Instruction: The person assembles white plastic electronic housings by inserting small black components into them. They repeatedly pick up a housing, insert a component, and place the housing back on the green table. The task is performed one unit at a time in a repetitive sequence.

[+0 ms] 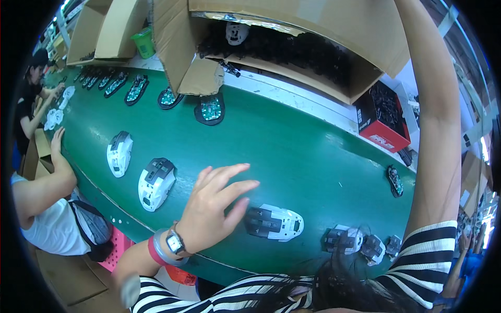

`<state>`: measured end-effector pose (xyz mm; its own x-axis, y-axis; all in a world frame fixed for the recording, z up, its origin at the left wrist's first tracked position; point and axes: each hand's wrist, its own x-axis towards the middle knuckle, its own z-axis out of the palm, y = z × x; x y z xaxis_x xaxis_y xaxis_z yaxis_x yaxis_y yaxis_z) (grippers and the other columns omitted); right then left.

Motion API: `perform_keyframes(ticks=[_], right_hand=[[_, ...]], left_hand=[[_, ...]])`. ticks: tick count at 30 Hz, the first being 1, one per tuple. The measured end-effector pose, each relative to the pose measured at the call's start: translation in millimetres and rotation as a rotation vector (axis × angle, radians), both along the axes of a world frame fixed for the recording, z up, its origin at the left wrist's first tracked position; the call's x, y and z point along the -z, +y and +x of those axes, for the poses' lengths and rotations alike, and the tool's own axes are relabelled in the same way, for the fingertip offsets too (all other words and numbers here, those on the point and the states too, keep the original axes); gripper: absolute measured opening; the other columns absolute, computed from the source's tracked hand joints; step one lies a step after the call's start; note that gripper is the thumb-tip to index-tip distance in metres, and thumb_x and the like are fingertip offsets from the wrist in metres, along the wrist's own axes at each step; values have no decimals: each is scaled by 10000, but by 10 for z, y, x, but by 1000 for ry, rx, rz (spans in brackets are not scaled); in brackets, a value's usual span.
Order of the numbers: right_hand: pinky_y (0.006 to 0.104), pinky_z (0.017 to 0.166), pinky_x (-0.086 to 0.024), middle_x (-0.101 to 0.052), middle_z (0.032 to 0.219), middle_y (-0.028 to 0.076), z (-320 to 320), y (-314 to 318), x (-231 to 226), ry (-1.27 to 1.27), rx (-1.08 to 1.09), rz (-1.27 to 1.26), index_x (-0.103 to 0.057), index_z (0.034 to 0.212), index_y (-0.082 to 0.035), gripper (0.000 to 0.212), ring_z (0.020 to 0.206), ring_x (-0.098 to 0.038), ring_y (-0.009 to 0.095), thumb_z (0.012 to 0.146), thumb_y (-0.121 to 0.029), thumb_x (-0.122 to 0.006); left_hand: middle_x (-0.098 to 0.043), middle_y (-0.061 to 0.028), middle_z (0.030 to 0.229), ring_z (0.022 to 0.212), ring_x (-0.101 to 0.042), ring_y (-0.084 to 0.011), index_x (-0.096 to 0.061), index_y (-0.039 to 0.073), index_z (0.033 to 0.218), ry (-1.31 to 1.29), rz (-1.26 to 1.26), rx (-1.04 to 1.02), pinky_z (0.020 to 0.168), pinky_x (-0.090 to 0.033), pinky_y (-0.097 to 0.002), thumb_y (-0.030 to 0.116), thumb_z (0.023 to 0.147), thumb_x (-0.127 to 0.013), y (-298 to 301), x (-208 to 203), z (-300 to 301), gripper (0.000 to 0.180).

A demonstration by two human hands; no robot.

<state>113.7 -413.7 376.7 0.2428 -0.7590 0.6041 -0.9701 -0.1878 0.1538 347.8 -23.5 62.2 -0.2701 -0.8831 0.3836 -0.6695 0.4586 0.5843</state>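
Note:
My left hand (211,206), with a watch and bands at the wrist, hovers over the green table with its fingers spread and nothing in them. Just right of it lies a white and dark grey computer mouse shell (275,223). To its left are two more such shells (156,184), one standing farther off (120,154). My right arm (436,115) reaches up past the top edge beside a large cardboard box, so its hand is out of the picture.
The cardboard box (297,15) holds many black parts and one white shell (237,33). Mouse bases with green circuit boards (211,108) line the far side. A red and black box (383,117) stands at the right. Several grey-white shells (343,239) lie near my right sleeve. Co-workers sit at left.

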Motion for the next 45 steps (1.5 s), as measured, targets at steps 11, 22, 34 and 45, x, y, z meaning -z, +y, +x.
perform_keyframes(ticks=[11,22,34,45], right_hand=[[337,784,-537,-722,860,137,-141,1867,731,-118,-480,133,-696,993,-8,271,815,-702,221,854,-234,-642],[361,1002,-422,-566,1282,168,-706,2093,3402,-259,-543,705,-489,1338,-31,411,1176,-541,225,1019,-289,-466],[424,736,-541,-693,902,206,-342,258,3414,-307,-252,-12,-715,890,-16,225,868,-683,333,849,-217,-623],[453,707,-574,-689,806,245,-260,208,3525,26,-61,188,-719,810,7,154,785,-696,391,772,-41,-578]], left_hand=[[-314,-167,1512,1286,-473,-302,-210,86,1511,1050,694,349,976,-479,-427,345,933,-610,-803,-366,-196,749],[-392,-171,1445,1293,-438,-300,-209,59,1499,454,367,173,984,-439,-464,308,824,-760,-1572,274,-649,906],[-227,-185,1562,1418,-149,-512,-341,174,1485,-392,215,140,1120,-274,-547,327,710,-830,-866,215,-478,929],[-666,-164,1097,1028,-625,-346,-532,128,1345,-105,-16,174,1071,-400,-454,-3,774,-699,-895,485,-14,610]])
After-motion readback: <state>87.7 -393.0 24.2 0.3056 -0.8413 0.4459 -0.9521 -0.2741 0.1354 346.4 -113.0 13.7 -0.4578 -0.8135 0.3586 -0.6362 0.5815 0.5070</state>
